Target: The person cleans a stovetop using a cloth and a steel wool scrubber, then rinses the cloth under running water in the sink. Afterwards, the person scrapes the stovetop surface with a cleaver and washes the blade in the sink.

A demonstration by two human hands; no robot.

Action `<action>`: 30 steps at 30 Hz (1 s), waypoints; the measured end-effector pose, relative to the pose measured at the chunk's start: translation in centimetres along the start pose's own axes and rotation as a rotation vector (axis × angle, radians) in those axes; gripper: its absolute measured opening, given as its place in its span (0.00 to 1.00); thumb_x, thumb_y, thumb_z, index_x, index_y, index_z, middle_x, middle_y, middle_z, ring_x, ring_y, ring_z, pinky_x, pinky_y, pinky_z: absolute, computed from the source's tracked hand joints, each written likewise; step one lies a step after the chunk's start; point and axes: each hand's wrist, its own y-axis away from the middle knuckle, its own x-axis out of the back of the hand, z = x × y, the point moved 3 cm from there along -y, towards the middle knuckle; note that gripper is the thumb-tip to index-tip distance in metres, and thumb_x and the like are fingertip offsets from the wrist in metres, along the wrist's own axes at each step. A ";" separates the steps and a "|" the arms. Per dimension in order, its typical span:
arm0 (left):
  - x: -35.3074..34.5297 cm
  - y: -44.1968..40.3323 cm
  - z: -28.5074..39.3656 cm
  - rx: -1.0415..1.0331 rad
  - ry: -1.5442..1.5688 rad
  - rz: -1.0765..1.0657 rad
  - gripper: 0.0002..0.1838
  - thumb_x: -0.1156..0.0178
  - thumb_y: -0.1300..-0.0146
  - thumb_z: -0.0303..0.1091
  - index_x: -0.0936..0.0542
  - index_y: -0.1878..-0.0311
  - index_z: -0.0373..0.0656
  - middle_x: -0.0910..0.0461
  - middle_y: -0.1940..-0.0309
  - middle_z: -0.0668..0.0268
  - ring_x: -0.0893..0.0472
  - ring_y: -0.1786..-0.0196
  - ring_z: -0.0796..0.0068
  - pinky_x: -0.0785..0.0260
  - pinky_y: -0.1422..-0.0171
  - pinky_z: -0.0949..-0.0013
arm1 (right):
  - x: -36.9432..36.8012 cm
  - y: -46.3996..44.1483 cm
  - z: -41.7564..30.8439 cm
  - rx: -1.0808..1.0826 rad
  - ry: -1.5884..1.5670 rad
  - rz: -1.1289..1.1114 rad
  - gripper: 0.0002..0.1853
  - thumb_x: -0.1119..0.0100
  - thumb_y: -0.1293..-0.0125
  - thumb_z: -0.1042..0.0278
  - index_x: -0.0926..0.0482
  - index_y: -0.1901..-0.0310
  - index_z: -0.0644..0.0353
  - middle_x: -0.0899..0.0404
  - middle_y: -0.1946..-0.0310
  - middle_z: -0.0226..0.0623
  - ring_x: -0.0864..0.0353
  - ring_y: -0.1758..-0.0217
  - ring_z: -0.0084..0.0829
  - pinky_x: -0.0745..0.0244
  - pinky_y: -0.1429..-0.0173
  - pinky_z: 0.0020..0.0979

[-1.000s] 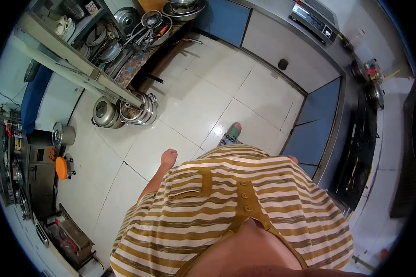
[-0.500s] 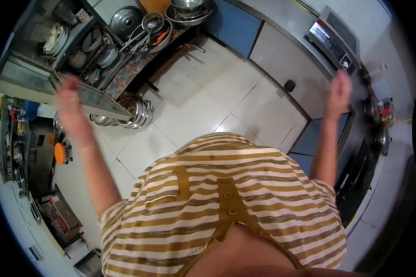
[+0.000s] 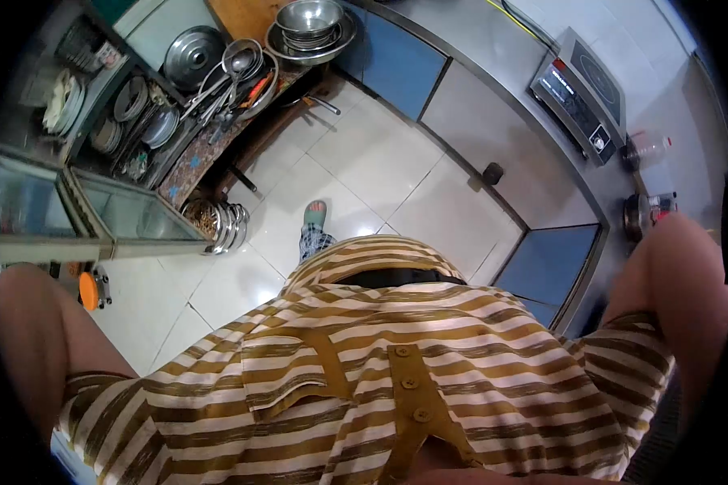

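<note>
Both of my hands are out of sight, past the edges of the head view. My left arm [image 3: 36, 331] is bent, its elbow beside the opened glass cabinet door [image 3: 141, 212]. On the other side my right arm [image 3: 671, 275] is bent too, with the elbow close to the counter. Whatever the hands touch or hold is hidden. Between the arms lies my striped shirt [image 3: 299, 356], with a dark band [image 3: 400, 278] showing at its front. One foot in a green slipper [image 3: 315, 213] shows on the tiled floor.
Left: a cabinet with stacked plates [image 3: 162, 127], a basin of utensils [image 3: 259, 93], steel bowls [image 3: 307, 18] and pots [image 3: 233, 229] on the floor. Right: a steel counter [image 3: 501, 61] with an induction cooker [image 3: 570, 105] and a plastic bottle [image 3: 645, 148]. An orange stool [image 3: 88, 291] stands at left.
Both forearms, stretched forward before, have folded back, taking the hands out of view. My foot has come into sight, and the view has shifted slightly.
</note>
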 end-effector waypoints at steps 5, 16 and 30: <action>-0.1 5.0 -5.8 -0.081 0.047 0.047 0.17 0.52 0.31 0.35 0.27 0.44 0.36 0.23 0.48 0.56 0.24 0.46 0.61 0.31 0.40 0.64 | -4.7 -1.7 2.4 -0.023 0.023 -0.132 0.17 0.54 0.29 0.65 0.26 0.43 0.62 0.24 0.43 0.39 0.28 0.37 0.33 0.33 0.35 0.32; 3.5 15.9 -21.3 -0.090 0.107 0.121 0.17 0.52 0.31 0.36 0.27 0.45 0.36 0.23 0.49 0.57 0.23 0.47 0.62 0.31 0.41 0.64 | -17.3 -5.1 13.1 -0.114 0.022 -0.305 0.17 0.52 0.31 0.67 0.26 0.43 0.62 0.25 0.43 0.40 0.28 0.37 0.35 0.34 0.34 0.34; 8.8 22.2 -30.7 0.001 0.049 -0.007 0.16 0.51 0.31 0.37 0.26 0.46 0.37 0.23 0.51 0.58 0.23 0.49 0.63 0.31 0.42 0.64 | -25.4 -8.0 19.5 -0.171 0.033 -0.312 0.18 0.50 0.33 0.69 0.26 0.43 0.61 0.25 0.42 0.42 0.29 0.37 0.37 0.35 0.33 0.36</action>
